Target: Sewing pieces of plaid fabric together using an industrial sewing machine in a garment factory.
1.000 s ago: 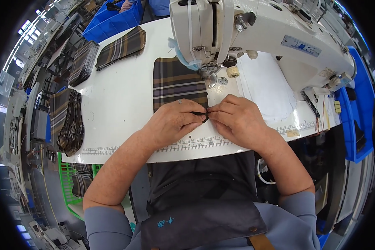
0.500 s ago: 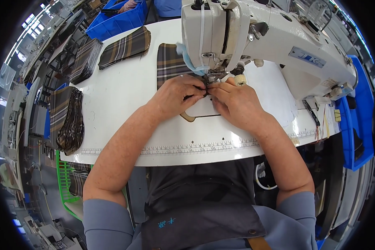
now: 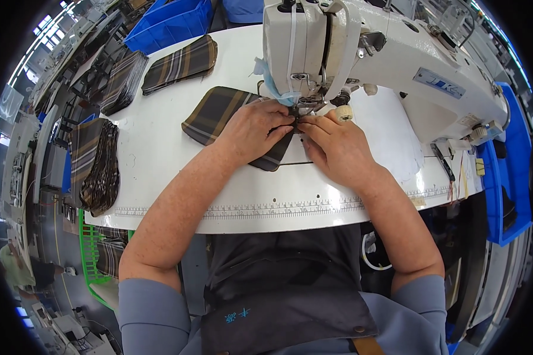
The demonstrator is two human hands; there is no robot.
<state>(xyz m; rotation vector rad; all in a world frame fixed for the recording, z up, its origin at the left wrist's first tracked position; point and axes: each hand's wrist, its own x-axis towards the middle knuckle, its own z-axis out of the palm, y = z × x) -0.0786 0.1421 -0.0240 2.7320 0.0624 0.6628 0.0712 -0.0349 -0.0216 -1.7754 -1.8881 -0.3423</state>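
A dark plaid fabric piece [image 3: 214, 111] lies slanted on the sewing table, its inner edge under the needle area of a white sewing machine [image 3: 391, 56]. My left hand [image 3: 257, 131] rests across the piece, thumb and fingers pinched on its edge just in front of the presser foot [image 3: 307, 105]. Close against it, my right hand [image 3: 336, 145] has its fingertips closed on the same edge; the exact grip is partly hidden. A light-blue cloth strip [image 3: 270, 83] hangs at the machine head's left side.
Stacks of plaid pieces lie at the table's far left [image 3: 180, 64] and left edge [image 3: 95, 165]. A ruler strip [image 3: 266, 210] runs along the front. Small snips [image 3: 443, 162] lie at right, near a blue bin [image 3: 509, 195]. A green basket [image 3: 92, 254] stands below left.
The plaid piece has turned, its far end swinging left and nearer to me. Both hands stay by the needle. Another person's hand has left the blue bin at the back.
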